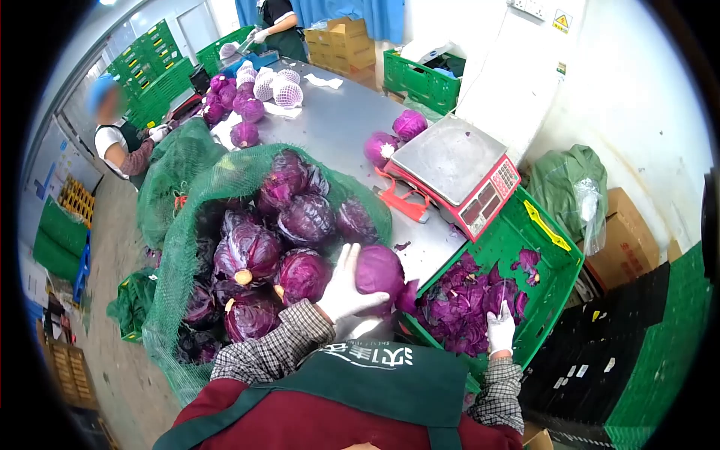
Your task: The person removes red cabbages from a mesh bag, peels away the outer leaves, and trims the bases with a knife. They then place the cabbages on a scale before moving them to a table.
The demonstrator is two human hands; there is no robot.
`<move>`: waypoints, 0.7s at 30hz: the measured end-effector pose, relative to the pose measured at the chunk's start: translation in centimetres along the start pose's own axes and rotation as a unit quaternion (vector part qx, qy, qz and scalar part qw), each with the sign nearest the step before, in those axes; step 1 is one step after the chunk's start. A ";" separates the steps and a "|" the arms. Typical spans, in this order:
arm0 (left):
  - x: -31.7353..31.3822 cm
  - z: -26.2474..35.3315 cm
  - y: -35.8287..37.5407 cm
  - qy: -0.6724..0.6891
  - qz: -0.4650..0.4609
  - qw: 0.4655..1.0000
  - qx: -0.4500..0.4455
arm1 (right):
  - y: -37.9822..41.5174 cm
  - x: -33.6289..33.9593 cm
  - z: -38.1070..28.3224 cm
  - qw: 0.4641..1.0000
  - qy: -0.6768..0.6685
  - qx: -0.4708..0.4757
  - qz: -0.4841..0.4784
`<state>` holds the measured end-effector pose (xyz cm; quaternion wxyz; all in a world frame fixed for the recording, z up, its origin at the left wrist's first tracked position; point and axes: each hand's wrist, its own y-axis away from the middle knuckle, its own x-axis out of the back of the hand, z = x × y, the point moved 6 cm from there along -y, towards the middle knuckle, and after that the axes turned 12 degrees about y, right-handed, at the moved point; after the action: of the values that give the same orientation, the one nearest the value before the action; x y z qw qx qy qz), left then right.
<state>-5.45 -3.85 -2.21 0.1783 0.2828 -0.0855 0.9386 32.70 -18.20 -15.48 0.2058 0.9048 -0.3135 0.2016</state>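
My left hand (351, 291), in a white glove, is spread around the side of a smooth red cabbage (379, 270) close to my apron. To its left, a green mesh sack (169, 300) lies open, full of dark red cabbages (247, 251) with cut stems showing. My right hand (500, 330), also gloved, is over a green crate (551, 289) holding loose purple cabbage leaves (457, 304). Its fingers look closed among the leaves; a pale thin shape shows at their tips, too small to name.
A red scale (454, 161) stands beyond the crate, an orange-handled tool (405, 199) beside it. Trimmed cabbages (409, 125) and net-wrapped ones (287, 91) sit farther along the metal table (330, 112). One co-worker (124, 139) stands at the left, another (281, 30) at the far end.
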 end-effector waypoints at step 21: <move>-2.2 1.9 -2.8 -0.072 -0.139 0.981 -0.114 | 6.4 -10.8 -13.1 0.930 0.059 0.363 -0.029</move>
<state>-1.74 -2.42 -1.69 0.3315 0.3362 -0.1644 0.8661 17.65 -11.08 -8.30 -0.1124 0.9128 -0.1799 0.3490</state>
